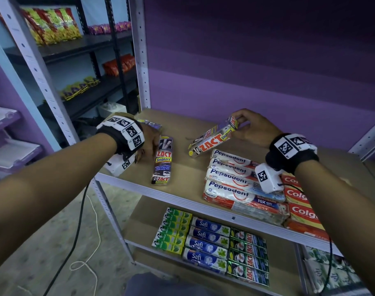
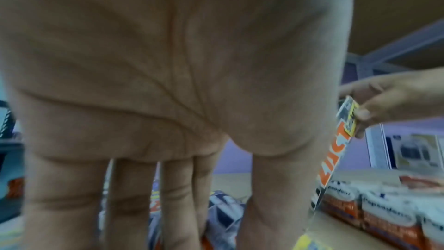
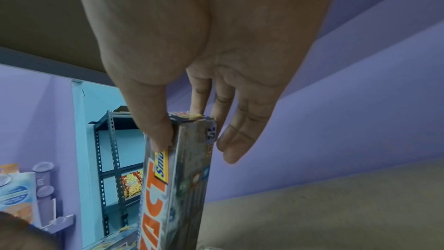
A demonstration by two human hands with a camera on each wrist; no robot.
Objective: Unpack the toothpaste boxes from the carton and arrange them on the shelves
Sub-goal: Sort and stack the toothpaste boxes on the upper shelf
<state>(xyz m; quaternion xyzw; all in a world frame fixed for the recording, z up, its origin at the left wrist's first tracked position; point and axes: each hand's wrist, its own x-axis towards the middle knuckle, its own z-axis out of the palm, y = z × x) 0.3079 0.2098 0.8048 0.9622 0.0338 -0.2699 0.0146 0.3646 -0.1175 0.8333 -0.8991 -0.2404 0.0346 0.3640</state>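
Right hand (image 1: 254,130) pinches the far end of a Zact Smokers pack (image 1: 212,137), thumb (image 3: 156,130) on one side face, fingers (image 3: 230,140) curled round the opposite side. The pack is tilted, far end raised, near end low over the upper shelf (image 1: 182,174), just beyond the Pepsodent packs (image 1: 231,178); whether it touches the board can't be told.

Left hand (image 1: 148,139) has fingers (image 2: 134,206) straight, pointing down, spread slightly, resting on or just beside the second Zact pack (image 1: 163,161), which lies flat on the upper shelf, left of the held one. Contact unclear.

Colgate boxes (image 1: 299,201) sit right of the Pepsodent. On the lower shelf (image 1: 139,227), Safi boxes (image 1: 208,242) lie in rows.
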